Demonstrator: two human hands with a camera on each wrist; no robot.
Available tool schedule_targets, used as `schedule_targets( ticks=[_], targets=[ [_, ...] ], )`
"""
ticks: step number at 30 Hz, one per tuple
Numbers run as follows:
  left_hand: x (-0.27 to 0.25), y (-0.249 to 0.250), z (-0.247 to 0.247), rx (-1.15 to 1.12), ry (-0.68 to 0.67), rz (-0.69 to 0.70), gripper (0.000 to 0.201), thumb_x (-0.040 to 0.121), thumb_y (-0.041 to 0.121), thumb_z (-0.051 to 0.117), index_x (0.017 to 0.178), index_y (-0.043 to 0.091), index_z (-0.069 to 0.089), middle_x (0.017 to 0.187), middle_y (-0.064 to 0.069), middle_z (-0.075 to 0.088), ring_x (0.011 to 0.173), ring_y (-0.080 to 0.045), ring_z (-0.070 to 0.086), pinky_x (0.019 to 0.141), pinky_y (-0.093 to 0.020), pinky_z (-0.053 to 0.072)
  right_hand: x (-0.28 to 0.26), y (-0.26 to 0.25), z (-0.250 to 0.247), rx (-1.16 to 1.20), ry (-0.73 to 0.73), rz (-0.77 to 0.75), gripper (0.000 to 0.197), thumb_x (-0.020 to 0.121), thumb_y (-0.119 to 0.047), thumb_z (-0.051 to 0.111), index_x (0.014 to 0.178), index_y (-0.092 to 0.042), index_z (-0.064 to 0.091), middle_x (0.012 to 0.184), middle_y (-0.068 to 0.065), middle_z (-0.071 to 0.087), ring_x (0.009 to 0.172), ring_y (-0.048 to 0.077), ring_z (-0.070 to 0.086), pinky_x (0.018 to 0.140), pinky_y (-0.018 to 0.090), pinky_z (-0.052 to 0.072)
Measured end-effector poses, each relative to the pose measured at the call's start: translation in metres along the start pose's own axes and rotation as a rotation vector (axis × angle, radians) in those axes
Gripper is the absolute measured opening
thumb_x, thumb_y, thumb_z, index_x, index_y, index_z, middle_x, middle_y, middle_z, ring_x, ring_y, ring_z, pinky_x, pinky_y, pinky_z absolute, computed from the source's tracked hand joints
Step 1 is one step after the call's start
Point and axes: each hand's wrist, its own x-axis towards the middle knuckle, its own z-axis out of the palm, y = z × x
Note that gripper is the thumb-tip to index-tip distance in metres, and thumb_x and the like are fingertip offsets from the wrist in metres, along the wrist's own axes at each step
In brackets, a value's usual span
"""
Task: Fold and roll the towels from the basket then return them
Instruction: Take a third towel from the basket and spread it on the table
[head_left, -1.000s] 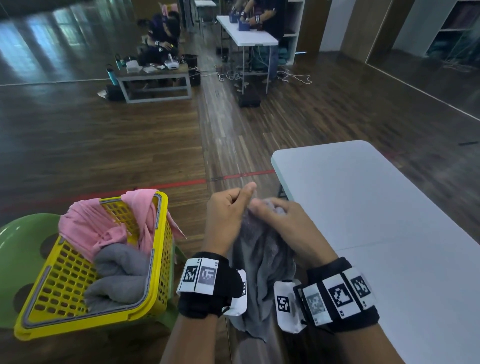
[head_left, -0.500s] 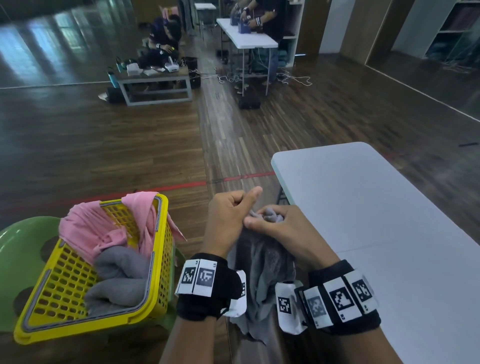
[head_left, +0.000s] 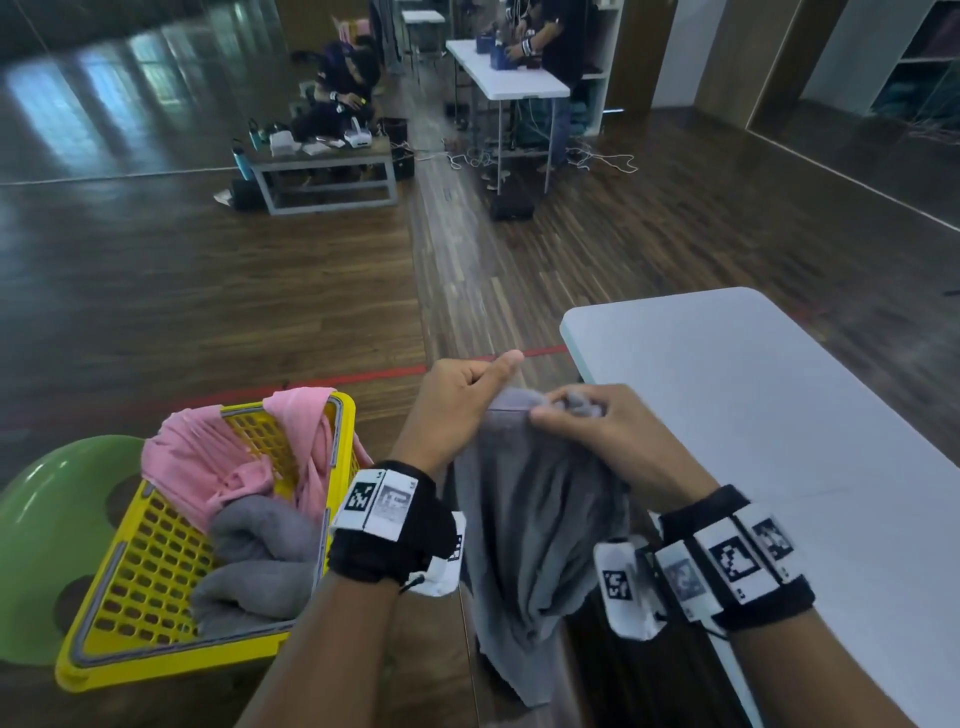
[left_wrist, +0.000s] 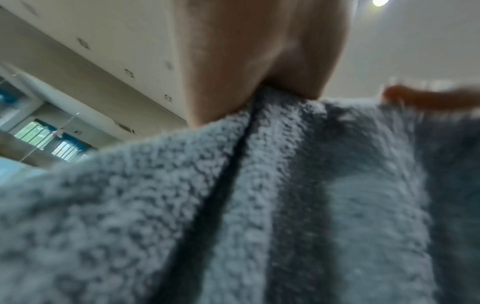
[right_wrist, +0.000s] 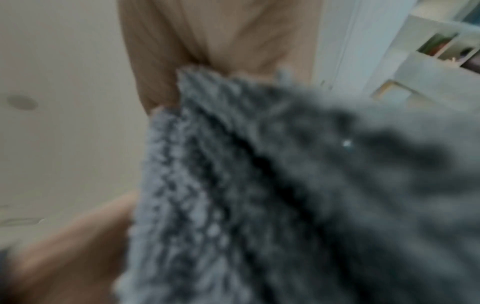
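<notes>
Here, a person's left hand (head_left: 457, 400) and right hand (head_left: 597, 431) hold a grey towel (head_left: 535, 525) up by its top edge, in the air between a yellow basket (head_left: 130, 613) and a white table (head_left: 769, 415). The left hand's fingers are curled over the towel's upper left corner, thumb extended along the edge; the right hand's fingers (head_left: 571, 402) pinch a bunched part of the same edge just beside it. The rest of the towel hangs down loosely between the two forearms, creased in long vertical folds, its lower end dropping below the wrists. Black bands with printed square markers wrap both wrists.

The left wrist view shows the towel (left_wrist: 233, 205) filling most of the frame, its looped pile gathered into a deep fold where it enters the left hand (left_wrist: 259, 51). The right wrist view is blurred but shows the same grey cloth (right_wrist: 285, 185) clamped at the base of the right hand (right_wrist: 221, 37).

The basket sits at the left on a green stool (head_left: 41, 525). Inside it lies a rolled grey towel (head_left: 254, 566), with a pink towel (head_left: 218, 457) draped over it and across the basket's far rim. The table's surface lies at the right of the hands. Beyond, across a dark wooden floor (head_left: 208, 291), other people work at a low bench (head_left: 327, 166) and a second white table (head_left: 504, 78).
</notes>
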Motion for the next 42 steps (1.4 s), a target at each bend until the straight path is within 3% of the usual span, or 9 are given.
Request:
schedule_targets(
  ticks=[4, 9, 13, 19, 27, 30, 33, 37, 42],
  targets=[
    [0.011, -0.015, -0.021, 0.041, -0.099, -0.009, 0.065, 0.093, 0.046, 0.054, 0.058, -0.004, 0.031, 0.063, -0.006, 0.024, 0.058, -0.028, 0.020, 0.050, -0.017, 0.026, 0.032, -0.002, -0.040, 0.024, 0.270, -0.073, 0.017, 0.089, -0.022, 0.067, 0.083, -0.006, 0.069, 0.078, 0.016, 0.064, 0.080, 0.018, 0.060, 0.077, 0.036, 0.046],
    [0.056, -0.014, -0.008, -0.011, -0.139, 0.035, 0.049, 0.094, 0.043, 0.055, 0.055, 0.013, 0.054, 0.061, -0.003, 0.039, 0.060, -0.017, 0.034, 0.059, -0.031, 0.031, 0.063, 0.007, -0.023, 0.077, -0.092, -0.001, 0.031, 0.090, -0.014, 0.066, 0.121, -0.016, 0.067, 0.112, 0.006, 0.072, 0.109, 0.024, 0.066, 0.099, 0.038, 0.049],
    [0.109, -0.021, 0.007, -0.019, -0.172, 0.036, 0.062, 0.086, 0.056, 0.057, 0.061, 0.000, 0.052, 0.064, -0.003, 0.042, 0.064, -0.014, 0.037, 0.062, -0.034, 0.032, 0.102, 0.014, -0.031, 0.127, -0.038, -0.025, 0.023, 0.087, -0.018, 0.071, 0.104, -0.002, 0.072, 0.103, 0.018, 0.072, 0.101, 0.031, 0.068, 0.098, 0.051, 0.049],
    [0.172, -0.012, 0.022, 0.074, -0.207, -0.025, 0.053, 0.092, 0.048, 0.056, 0.055, 0.013, 0.041, 0.061, -0.002, 0.035, 0.056, -0.015, 0.034, 0.056, -0.030, 0.026, 0.169, 0.010, -0.103, 0.129, 0.010, -0.064, 0.022, 0.088, -0.022, 0.070, 0.100, -0.005, 0.073, 0.101, 0.024, 0.069, 0.094, 0.028, 0.067, 0.091, 0.042, 0.048],
    [0.246, -0.007, 0.027, 0.059, -0.250, -0.036, 0.065, 0.090, 0.051, 0.057, 0.064, -0.006, 0.038, 0.064, -0.006, 0.033, 0.057, -0.022, 0.026, 0.053, -0.040, 0.022, 0.240, -0.002, -0.165, 0.205, 0.162, -0.104, 0.016, 0.088, -0.012, 0.066, 0.097, 0.001, 0.069, 0.089, 0.014, 0.068, 0.084, 0.021, 0.062, 0.082, 0.040, 0.045],
    [0.270, -0.005, 0.025, 0.062, -0.249, 0.013, 0.052, 0.096, 0.034, 0.057, 0.064, -0.005, 0.044, 0.061, -0.004, 0.035, 0.056, -0.018, 0.031, 0.054, -0.030, 0.025, 0.257, -0.006, -0.153, 0.083, -0.073, -0.099, 0.031, 0.085, -0.001, 0.067, 0.113, -0.013, 0.067, 0.109, 0.005, 0.071, 0.101, 0.019, 0.067, 0.089, 0.035, 0.050],
    [0.291, -0.012, 0.019, 0.041, -0.335, 0.035, 0.044, 0.095, 0.034, 0.056, 0.079, -0.006, 0.063, 0.071, 0.000, 0.063, 0.068, -0.013, 0.052, 0.068, -0.031, 0.041, 0.278, -0.009, -0.123, 0.057, -0.239, -0.040, 0.038, 0.085, 0.001, 0.068, 0.120, -0.015, 0.065, 0.115, 0.008, 0.070, 0.108, 0.020, 0.065, 0.096, 0.035, 0.051],
    [0.309, -0.031, -0.010, 0.067, -0.294, 0.006, 0.054, 0.091, 0.045, 0.059, 0.063, 0.001, 0.047, 0.061, -0.007, 0.038, 0.058, -0.017, 0.032, 0.056, -0.034, 0.026, 0.306, -0.013, -0.103, 0.025, -0.123, -0.027, 0.013, 0.088, -0.010, 0.068, 0.098, -0.003, 0.070, 0.097, 0.019, 0.071, 0.088, 0.022, 0.067, 0.087, 0.040, 0.052],
    [0.329, -0.047, -0.056, 0.096, -0.373, -0.012, 0.051, 0.091, 0.041, 0.062, 0.066, -0.002, 0.050, 0.061, -0.004, 0.040, 0.056, -0.014, 0.034, 0.054, -0.029, 0.026, 0.337, -0.023, -0.091, -0.049, -0.055, -0.052, 0.012, 0.088, -0.014, 0.069, 0.093, -0.004, 0.072, 0.097, 0.020, 0.070, 0.088, 0.019, 0.066, 0.085, 0.036, 0.050]
  ],
)
